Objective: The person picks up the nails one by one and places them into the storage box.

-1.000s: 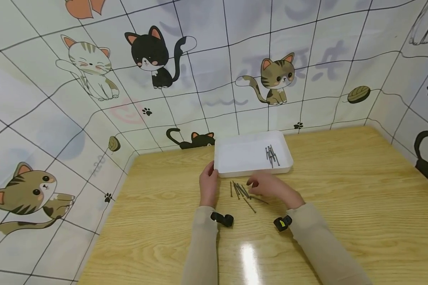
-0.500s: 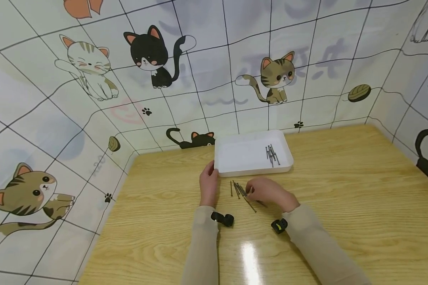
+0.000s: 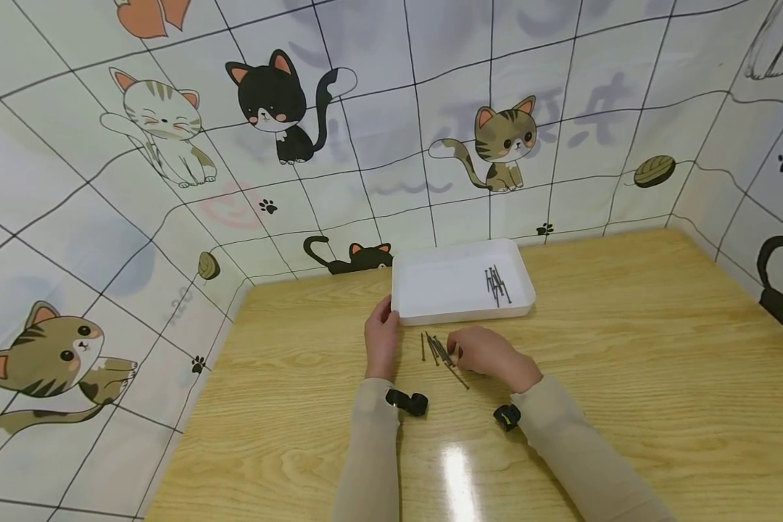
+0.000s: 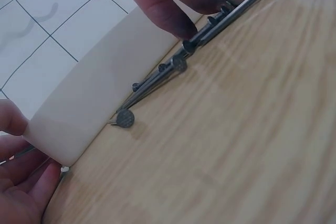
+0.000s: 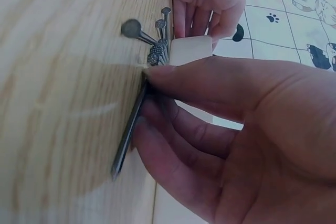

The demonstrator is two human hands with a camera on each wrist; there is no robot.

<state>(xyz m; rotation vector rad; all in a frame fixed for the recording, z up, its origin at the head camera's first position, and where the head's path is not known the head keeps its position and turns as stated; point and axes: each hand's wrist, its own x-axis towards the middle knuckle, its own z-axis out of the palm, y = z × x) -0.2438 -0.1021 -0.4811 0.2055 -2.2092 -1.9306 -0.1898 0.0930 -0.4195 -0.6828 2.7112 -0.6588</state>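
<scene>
A shallow white rectangular tray [image 3: 444, 286] stood on a pale wood-grain tabletop [image 3: 287, 420], near a wall [image 3: 391, 145] printed with cartoon cats and grid lines. Inside the tray, toward its right end, lay a small cluster of dark metal nails [image 3: 496, 285], overlapping one another and running roughly from front to back; they were too closely bunched to count. Outside, on the tabletop just in front of the tray's near side, a second group of loose nails [image 3: 434, 348] lay in a slanting row, some crossing, with one angled out toward the person. Their flat round heads showed in both wrist views. The person's left hand [image 3: 381, 341] held the tray's near left corner, thumb and fingers set around it. The right hand [image 3: 489, 353], beside the loose nails, had its thumb and fingers drawn close together, pinching a single nail [image 5: 128, 132] low by the wood, its pointed end sticking out. Both arms wore beige sleeves [image 3: 373, 449], with a small black device [image 3: 407, 402] at each wrist.
</scene>
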